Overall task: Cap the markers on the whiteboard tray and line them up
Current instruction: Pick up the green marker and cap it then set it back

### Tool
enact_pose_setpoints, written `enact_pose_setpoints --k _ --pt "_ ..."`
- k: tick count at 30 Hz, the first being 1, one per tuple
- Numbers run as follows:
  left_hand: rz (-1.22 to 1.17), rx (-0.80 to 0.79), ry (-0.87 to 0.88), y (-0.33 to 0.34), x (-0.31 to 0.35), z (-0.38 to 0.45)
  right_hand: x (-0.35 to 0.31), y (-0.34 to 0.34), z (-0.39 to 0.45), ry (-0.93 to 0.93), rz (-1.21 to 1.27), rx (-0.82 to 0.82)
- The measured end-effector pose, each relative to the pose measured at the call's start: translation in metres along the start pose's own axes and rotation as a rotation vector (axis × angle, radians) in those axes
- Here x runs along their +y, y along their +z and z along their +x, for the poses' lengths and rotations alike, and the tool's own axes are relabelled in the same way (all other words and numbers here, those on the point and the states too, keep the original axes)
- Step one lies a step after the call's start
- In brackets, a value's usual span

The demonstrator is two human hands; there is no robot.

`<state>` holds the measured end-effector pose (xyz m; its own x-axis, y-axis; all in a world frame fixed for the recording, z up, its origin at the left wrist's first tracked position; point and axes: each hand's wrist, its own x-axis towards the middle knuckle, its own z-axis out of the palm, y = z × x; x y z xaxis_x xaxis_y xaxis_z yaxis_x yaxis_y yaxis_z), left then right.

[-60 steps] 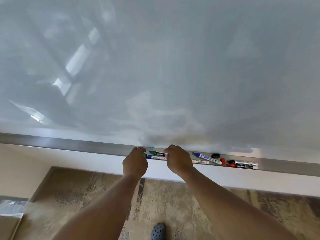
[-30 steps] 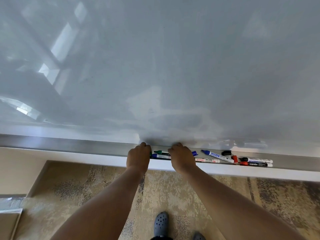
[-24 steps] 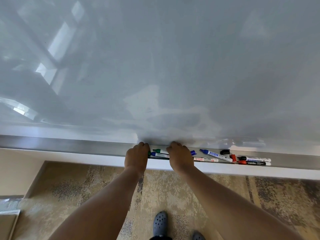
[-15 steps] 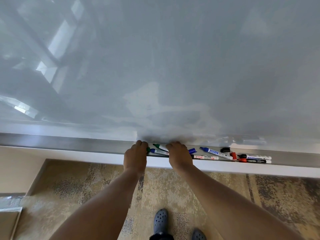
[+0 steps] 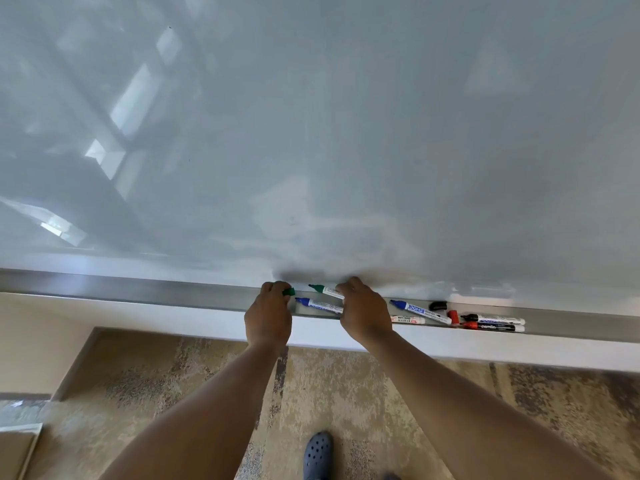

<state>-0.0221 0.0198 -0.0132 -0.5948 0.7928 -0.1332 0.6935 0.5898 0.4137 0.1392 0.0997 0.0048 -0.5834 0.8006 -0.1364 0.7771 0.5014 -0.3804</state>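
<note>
Whiteboard tray (image 5: 138, 294) lies bare leftward. Left hand (image 5: 268, 315) pinches a green cap (image 5: 288, 292). Right hand (image 5: 363, 311) seemingly grips the green marker (image 5: 323, 290), tip near that cap.

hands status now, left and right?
Left hand: closed on the green cap.
Right hand: closed on the green marker, tip bare and pointing at the cap.

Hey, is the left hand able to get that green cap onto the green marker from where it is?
Probably yes. The left hand pinches the green cap just left of the green marker, whose bare tip points toward it. The right hand holds the marker's barrel, and nothing sits in the gap.
</note>
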Motion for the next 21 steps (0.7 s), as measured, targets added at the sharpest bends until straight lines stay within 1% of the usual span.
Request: enact_pose_setpoints --k 4,8,15,21 --pt "-0.058 0.028 -0.044 -0.002 0.005 -0.007 0.001 -0.005 -0.012 0.009 0.053 0.002" --pt "-0.157 0.016 -0.058 -0.005 0.007 -0.011 0.002 -0.01 -0.017 -0.017 0.131 0.016" --pt "-0.234 0.028 0.01 -0.021 0.012 -0.021 0.001 -0.024 -0.021 -0.104 0.129 0.09" --pt "-0.204 0.041 0.109 -0.037 0.02 -0.032 -0.004 -0.035 -0.027 -0.177 0.114 0.11"
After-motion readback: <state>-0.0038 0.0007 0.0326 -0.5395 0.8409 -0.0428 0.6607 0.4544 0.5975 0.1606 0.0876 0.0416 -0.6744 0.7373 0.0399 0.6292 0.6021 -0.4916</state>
